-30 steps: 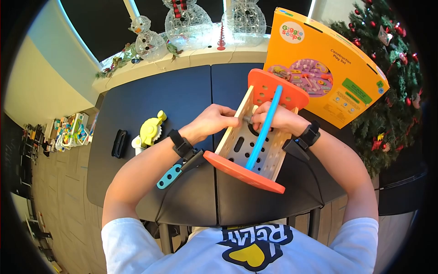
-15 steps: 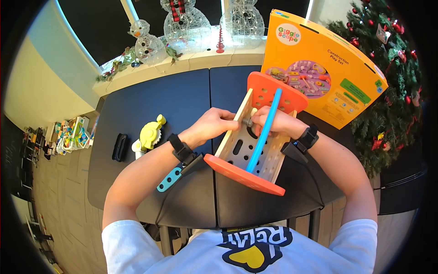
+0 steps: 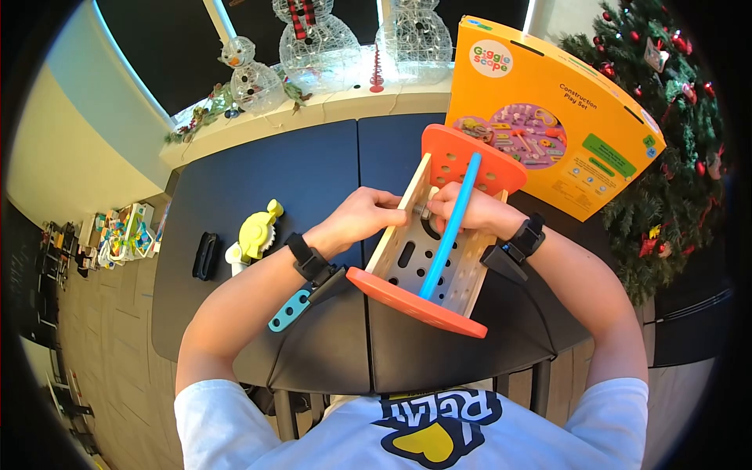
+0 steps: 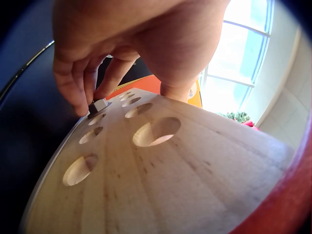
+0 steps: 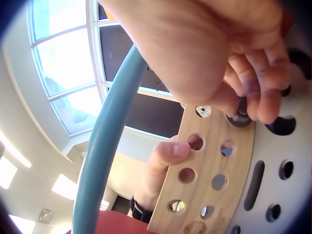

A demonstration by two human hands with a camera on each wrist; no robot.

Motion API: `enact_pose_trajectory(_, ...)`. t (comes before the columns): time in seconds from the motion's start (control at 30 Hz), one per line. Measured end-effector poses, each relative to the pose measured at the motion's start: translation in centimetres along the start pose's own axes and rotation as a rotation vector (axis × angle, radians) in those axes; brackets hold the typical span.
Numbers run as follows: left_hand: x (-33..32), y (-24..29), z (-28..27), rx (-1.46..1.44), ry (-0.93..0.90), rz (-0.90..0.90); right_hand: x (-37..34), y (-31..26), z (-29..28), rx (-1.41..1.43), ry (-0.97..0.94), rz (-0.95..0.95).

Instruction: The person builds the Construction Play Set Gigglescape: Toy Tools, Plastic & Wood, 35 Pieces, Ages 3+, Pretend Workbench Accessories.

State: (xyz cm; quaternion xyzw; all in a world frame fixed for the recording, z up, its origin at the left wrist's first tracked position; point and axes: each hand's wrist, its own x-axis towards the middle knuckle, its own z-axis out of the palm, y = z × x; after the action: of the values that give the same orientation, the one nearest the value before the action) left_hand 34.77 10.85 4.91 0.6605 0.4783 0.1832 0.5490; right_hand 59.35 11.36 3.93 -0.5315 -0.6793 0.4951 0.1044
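Observation:
A toy toolbox with orange end panels (image 3: 415, 301), a blue rod handle (image 3: 450, 235) and holed wooden sides stands tilted before me. My left hand (image 3: 364, 213) lies at its left wooden side panel (image 4: 117, 170), thumb over the edge. On the outer face its fingertips hold the grey head of a bolt (image 4: 99, 106) from both sides. My right hand (image 3: 476, 211) reaches inside under the blue rod. Its thumb and fingers pinch a dark grey round nut (image 5: 238, 119) against the inner face of that panel, partly hidden by the fingers.
On the table's left lie a yellow-green toy saw (image 3: 257, 235) and a black case (image 3: 206, 256). A teal strip with holes (image 3: 290, 311) lies by the left forearm. The orange play set box (image 3: 564, 117) stands behind the toolbox, a Christmas tree (image 3: 666, 157) to the right.
The right fingers open slightly off the nut half a second ago, then close around it again. The left hand keeps its place at the panel, and the toolbox barely shifts.

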Motion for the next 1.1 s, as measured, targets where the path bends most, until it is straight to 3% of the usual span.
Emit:
enact_pose_trajectory(0.1,0.1,-0.1,0.0,0.000,0.002,0.000,0.6,0.5,-0.1,0.021,-0.046,0.040)
enact_pose_trajectory(0.2,0.0,0.0,-0.1,0.009,0.002,0.002,-0.7,-1.0,0.6,0.241,0.127,0.133)
enact_pose_trajectory(0.3,0.1,-0.1,-0.1,0.008,-0.001,0.004,-0.1,-0.2,0.6,0.015,0.057,0.034)
enact_pose_trajectory(0.5,0.1,-0.1,-0.1,0.009,-0.003,0.003,0.4,0.3,0.0,-0.067,-0.057,0.042)
enact_pose_trajectory(0.6,0.0,0.0,-0.1,0.007,-0.002,0.006,0.9,0.9,-0.2,0.049,-0.111,0.137)
enact_pose_trajectory(0.7,0.0,-0.1,-0.1,0.007,-0.003,0.005,-0.1,-0.3,0.5,0.232,0.047,0.151)
enact_pose_trajectory(0.8,0.1,-0.2,-0.1,0.002,-0.007,0.004,0.1,0.5,0.8,-0.022,0.043,0.020)
enact_pose_trajectory(0.9,0.1,-0.2,-0.1,0.005,-0.007,-0.002,0.4,0.9,0.7,-0.010,0.012,-0.011)
enact_pose_trajectory(1.1,0.1,-0.2,-0.1,0.004,-0.010,-0.003,-0.1,-0.9,0.2,0.070,-0.084,0.146)
